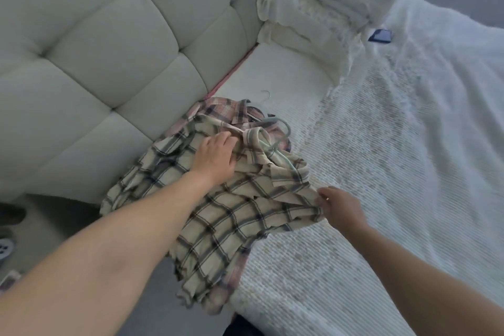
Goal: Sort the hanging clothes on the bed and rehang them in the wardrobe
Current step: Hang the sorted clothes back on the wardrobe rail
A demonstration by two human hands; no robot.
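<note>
headboard [109,43] left, pillows [308,16] ahead

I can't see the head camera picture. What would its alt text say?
Two bare hands work on a cream plaid shirt lying on a bed beside a padded headboard: the left hand rests near its collar, the right hand pinches its edge. A pink plaid shirt and hangers lie beneath; pillows behind.
</note>
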